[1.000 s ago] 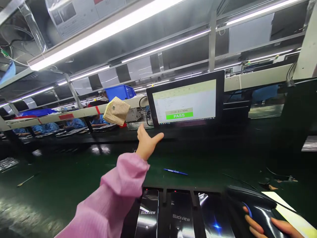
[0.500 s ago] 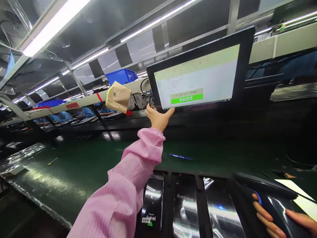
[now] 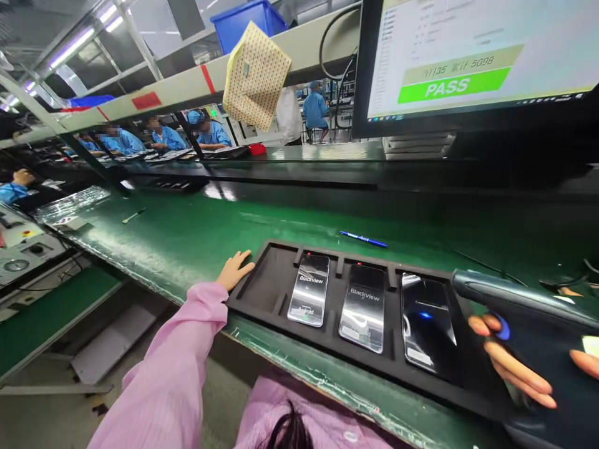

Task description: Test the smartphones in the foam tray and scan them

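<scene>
My left hand (image 3: pixel 235 270) lies with its fingers spread at the left end of a black foam tray (image 3: pixel 262 284), at its rim. Three smartphones sit in the tray's slots: a left phone (image 3: pixel 309 296) and a middle phone (image 3: pixel 365 302), both showing a Blackview logo, and a right phone (image 3: pixel 423 343) with a dark, glossy screen and a blue light spot. My right hand (image 3: pixel 515 362) is wrapped round the handle of a dark barcode scanner (image 3: pixel 519 299) with a blue trigger. The scanner's head is over the tray's right end.
A monitor (image 3: pixel 444 125) showing a green PASS bar stands behind the green bench (image 3: pixel 196 227). A blue pen (image 3: pixel 362 239) lies behind the tray. A yellowish dotted sheet (image 3: pixel 257 78) hangs from the shelf rail, near a blue bin (image 3: pixel 248 25). Several people in blue work farther back.
My left hand has come down from the monitor's lower left corner to the tray's left end. The view has tilted downward, showing more of the tray. The scanner is still in my right hand.
</scene>
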`<move>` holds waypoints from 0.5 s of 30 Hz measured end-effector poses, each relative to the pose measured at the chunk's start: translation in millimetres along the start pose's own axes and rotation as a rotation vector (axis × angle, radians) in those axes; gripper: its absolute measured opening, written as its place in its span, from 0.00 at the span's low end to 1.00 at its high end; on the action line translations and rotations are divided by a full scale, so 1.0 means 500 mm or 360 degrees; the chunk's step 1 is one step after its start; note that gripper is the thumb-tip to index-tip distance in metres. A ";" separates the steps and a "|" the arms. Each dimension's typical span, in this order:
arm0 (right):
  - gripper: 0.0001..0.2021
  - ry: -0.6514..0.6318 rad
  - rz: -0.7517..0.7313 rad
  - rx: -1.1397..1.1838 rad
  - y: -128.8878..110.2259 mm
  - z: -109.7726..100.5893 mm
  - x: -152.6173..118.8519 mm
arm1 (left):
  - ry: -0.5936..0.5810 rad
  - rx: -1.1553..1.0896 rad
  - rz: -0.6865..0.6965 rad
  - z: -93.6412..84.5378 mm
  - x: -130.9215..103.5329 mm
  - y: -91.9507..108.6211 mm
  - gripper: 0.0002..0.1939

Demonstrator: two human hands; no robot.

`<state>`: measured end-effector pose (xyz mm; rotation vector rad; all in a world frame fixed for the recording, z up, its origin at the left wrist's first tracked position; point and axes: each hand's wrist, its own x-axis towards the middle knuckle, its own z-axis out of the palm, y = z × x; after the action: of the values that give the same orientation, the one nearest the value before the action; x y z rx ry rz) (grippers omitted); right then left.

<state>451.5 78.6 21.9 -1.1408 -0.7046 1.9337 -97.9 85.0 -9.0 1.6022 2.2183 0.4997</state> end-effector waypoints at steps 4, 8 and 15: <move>0.21 -0.0148 0.0010 0.0068 0.005 0.106 -0.046 | -0.0039 -0.0113 0.0110 0.039 -0.036 0.027 0.33; 0.13 -0.0020 0.0210 0.0071 0.022 0.220 -0.094 | -0.0060 -0.0224 0.0260 0.077 -0.086 0.044 0.39; 0.08 -0.0035 0.0566 -0.0194 0.062 0.362 -0.122 | -0.0071 -0.0509 0.0309 0.108 0.007 0.064 0.45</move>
<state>298.3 -2.9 107.4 -1.3983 -0.6735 2.2245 -46.6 101.9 -40.9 1.6411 1.8464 0.8181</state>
